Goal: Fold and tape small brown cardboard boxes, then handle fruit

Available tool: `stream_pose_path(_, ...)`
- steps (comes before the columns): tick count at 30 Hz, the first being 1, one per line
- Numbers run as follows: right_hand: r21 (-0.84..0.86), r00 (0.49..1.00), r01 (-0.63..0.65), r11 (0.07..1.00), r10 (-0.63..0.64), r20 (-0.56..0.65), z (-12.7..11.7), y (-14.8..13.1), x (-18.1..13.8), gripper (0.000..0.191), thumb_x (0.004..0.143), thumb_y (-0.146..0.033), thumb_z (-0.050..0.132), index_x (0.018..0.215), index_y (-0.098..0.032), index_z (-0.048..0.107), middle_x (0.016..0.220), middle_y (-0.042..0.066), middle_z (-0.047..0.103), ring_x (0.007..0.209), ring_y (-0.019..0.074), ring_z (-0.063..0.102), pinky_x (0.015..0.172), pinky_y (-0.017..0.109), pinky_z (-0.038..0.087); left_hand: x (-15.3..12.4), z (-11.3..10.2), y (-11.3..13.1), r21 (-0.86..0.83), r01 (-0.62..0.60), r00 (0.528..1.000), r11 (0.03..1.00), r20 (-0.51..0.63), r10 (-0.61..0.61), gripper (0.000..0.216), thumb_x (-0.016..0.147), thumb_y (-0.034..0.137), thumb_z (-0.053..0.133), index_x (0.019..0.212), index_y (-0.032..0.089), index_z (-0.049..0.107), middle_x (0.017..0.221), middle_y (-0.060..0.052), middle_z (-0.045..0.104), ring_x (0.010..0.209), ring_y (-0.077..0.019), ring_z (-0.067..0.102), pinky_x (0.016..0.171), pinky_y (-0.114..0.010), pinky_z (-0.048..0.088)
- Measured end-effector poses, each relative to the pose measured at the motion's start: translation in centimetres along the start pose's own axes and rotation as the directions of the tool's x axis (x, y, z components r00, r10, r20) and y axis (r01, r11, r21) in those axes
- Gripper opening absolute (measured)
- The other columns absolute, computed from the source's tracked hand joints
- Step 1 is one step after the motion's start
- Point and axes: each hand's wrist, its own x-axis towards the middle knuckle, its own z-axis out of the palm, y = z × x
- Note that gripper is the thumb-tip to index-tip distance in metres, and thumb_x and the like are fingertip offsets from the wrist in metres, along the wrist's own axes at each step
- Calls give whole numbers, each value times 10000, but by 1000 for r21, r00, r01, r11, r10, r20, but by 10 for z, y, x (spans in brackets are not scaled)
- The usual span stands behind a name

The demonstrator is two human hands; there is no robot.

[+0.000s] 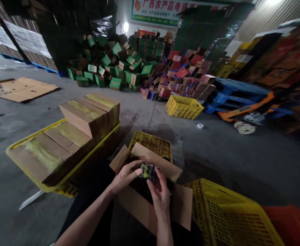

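Both hands meet over an upright cardboard box point(136, 201) whose flaps stand open. Between them is a small dark, shiny packet point(147, 171) with a yellow-green patch; its exact kind cannot be made out. My left hand point(126, 175) grips its left side, thumb on top. On the right side, the thumb and fingers of my right hand point(160, 191) close around it. The box's inside is dark and mostly hidden by the hands. Just beyond the box, an upturned yellow plastic crate point(152, 141) shows its lattice surface.
At left, several taped cartons point(57, 140) stand on a yellow crate point(14, 150). Another yellow crate point(231, 208) is close by at right, beside something orange-red point(290, 222). Farther off are a yellow crate point(184, 107), an orange pallet jack point(249, 111), blue pallets point(238, 89) and heaped green boxes point(115, 83).
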Motion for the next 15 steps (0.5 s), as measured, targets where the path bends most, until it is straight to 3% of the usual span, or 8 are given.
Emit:
stream_pose_path(4,-24,999,24,999,-24,-36,-4,4,2,392,836,-386,753,1206,-258,721,1413,112,572,1277,317,587,1017,445,559,0,-3,-3,39,-31,999,999,33,30,768,755,412,840,1442,265,530,1507,-120,497,1362,-335,495,1122,-466,426)
stream_pose_path(8,-30,998,23,999,-25,-57,-5,9,1,353,846,-394,743,1167,-246,741,1383,117,592,1220,309,627,989,436,576,1,-6,-10,108,-34,998,994,55,28,707,792,370,807,1439,269,539,1527,-116,443,1385,-327,454,1110,-439,434)
stream_pose_path(15,-62,999,36,997,-34,43,-7,7,-6,481,895,-340,667,1371,-330,599,1642,45,283,1411,322,452,1040,434,537,-2,-6,-20,148,18,999,989,-42,-12,588,858,377,725,1413,254,574,1370,-118,529,1195,-281,577,1015,-418,491)
